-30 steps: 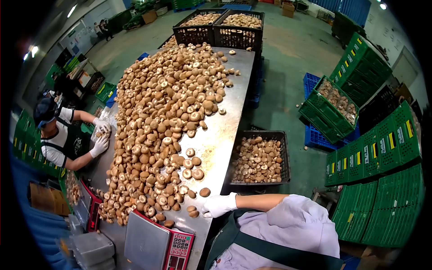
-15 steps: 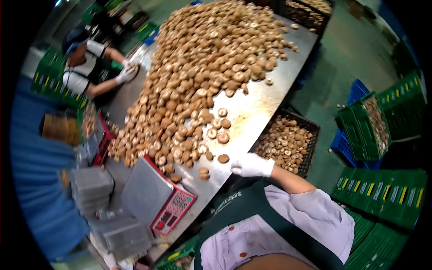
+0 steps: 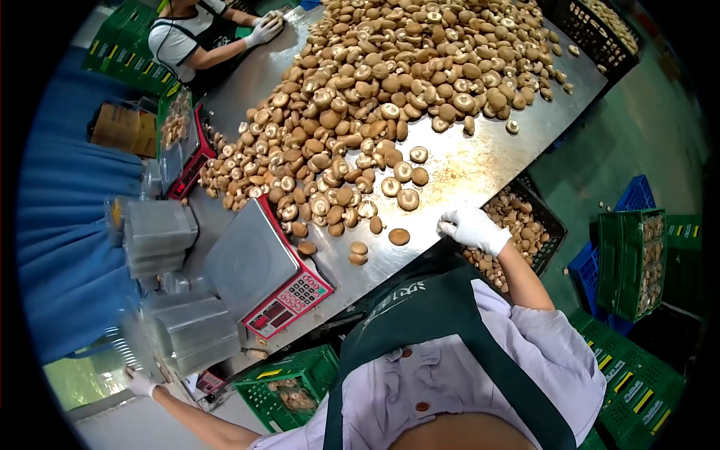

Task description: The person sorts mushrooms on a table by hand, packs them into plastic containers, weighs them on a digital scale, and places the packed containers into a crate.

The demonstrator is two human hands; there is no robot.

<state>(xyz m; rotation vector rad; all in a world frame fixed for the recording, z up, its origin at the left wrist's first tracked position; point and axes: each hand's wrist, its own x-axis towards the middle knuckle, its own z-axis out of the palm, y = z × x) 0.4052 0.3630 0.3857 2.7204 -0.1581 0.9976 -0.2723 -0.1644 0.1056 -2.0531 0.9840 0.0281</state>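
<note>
My left hand (image 3: pixel 140 382), in a white glove, reaches out to the lower left. Its fingers are closed at the lower edge of a clear plastic tray (image 3: pixel 136 337), which is smeared by motion. Beside it stands a stack of clear plastic trays (image 3: pixel 196 330). My right hand (image 3: pixel 474 229), gloved too, rests at the near edge of the metal table (image 3: pixel 480 169). Its fingers are curled in, with nothing visible in them. A big heap of brown mushrooms (image 3: pixel 390 90) covers much of the table, and a few lie loose near the right hand.
A red-framed scale (image 3: pixel 274 262) stands before me, another scale (image 3: pixel 187 161) beyond it. A black crate of mushrooms (image 3: pixel 555 232) sits below the table edge. Green crates (image 3: pixel 630 259) stand at right. A co-worker (image 3: pixel 202 45) in white gloves works across the table.
My left arm has come into fuller view, stretched to the trays, with one tray blurred at the hand. The view has shifted, and my right hand stays by the table edge, fingers more curled.
</note>
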